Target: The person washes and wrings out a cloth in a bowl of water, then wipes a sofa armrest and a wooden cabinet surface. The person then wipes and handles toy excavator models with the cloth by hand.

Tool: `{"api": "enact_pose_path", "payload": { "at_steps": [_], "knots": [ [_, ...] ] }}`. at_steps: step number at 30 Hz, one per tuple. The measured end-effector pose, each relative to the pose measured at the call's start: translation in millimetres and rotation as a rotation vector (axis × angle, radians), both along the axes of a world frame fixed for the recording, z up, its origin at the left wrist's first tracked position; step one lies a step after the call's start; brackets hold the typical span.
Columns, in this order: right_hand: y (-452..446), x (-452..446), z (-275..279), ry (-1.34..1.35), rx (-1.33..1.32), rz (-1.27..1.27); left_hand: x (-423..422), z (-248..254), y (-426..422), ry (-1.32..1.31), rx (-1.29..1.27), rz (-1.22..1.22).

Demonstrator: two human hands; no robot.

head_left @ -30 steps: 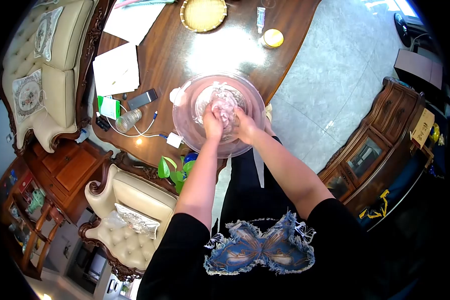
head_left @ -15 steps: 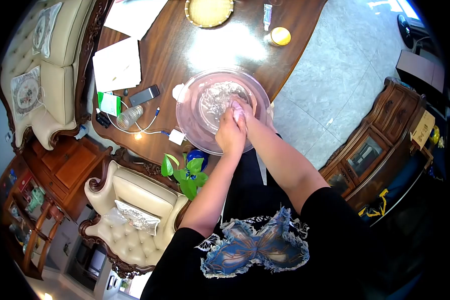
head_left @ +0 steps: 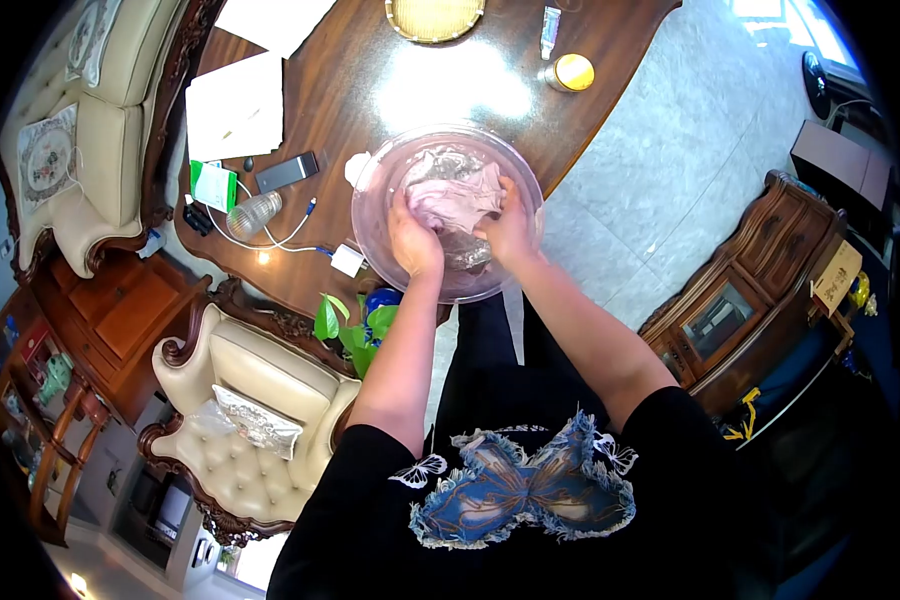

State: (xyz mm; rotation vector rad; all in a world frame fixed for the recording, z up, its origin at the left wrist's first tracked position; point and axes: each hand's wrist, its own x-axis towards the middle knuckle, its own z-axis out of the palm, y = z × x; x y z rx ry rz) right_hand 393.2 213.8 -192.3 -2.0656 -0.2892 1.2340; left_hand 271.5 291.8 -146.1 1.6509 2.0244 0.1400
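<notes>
A pale pink cloth (head_left: 457, 201) is spread between my two hands, over a clear, pinkish plastic basin (head_left: 365, 235) with water in it. My left hand (head_left: 413, 240) grips the cloth's left side, its fingers partly hidden by the fabric. On the opposite side, my right hand (head_left: 510, 228) holds the right edge with the thumb underneath. The basin stands at the near edge of the wooden table.
On the table (head_left: 340, 100) lie papers (head_left: 235, 105), a phone (head_left: 286, 171), a ribbed glass (head_left: 254, 215), a white charger (head_left: 347, 260), a yellow-lidded jar (head_left: 572, 73), a tube (head_left: 549, 32) and a woven basket (head_left: 435, 20). A potted plant (head_left: 354, 330) and armchair (head_left: 270, 390) are at near left.
The cloth was bunched up and squeezed between my hands, held close together. Now my hands are apart and the cloth is opened out between them. The view has shifted slightly.
</notes>
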Motion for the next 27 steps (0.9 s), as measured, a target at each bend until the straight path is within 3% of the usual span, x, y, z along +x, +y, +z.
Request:
{"api": "enact_pose_path", "payload": {
  "at_steps": [2,4,6,8,10,12,14,15,17,20,21,24,27],
  "knots": [
    [2,-3,25,-0.271,0.003,0.157,-1,-3,-7,0.059,0.126,-0.306],
    [5,-3,41,-0.184,-0.092,0.236,2,-6,-21,0.100,0.033,-0.391],
    [6,-1,38,-0.095,-0.188,0.315,6,-1,-24,0.406,-0.259,-0.687],
    [2,2,9,0.044,-0.276,0.577,-9,-41,-25,0.416,-0.234,-0.730],
    [7,7,-2,0.039,-0.255,0.562,0,-36,-13,0.529,-0.225,-0.750],
    [9,4,-6,0.034,-0.230,0.546,7,-28,-11,0.372,-0.211,-0.640],
    [8,-3,-11,0.650,0.035,-0.128,18,-22,-14,-0.159,-0.231,-0.234],
    [16,2,-1,0.651,0.039,-0.127,29,-3,-16,-0.109,-0.106,-0.259],
    [39,23,37,1.084,0.076,-0.320,37,25,-18,-0.145,-0.146,-0.261],
    [60,35,56,1.166,0.039,-0.431,52,81,-28,-0.187,-0.196,-0.227],
    [55,27,38,1.212,0.109,-0.445,50,98,-36,-0.251,-0.172,-0.259],
    [59,16,31,1.224,0.133,-0.464,56,117,-42,-0.333,-0.134,-0.296],
    [36,2,-46,1.294,0.153,-0.414,62,107,-46,-0.288,-0.111,-0.289]
  ]
}}
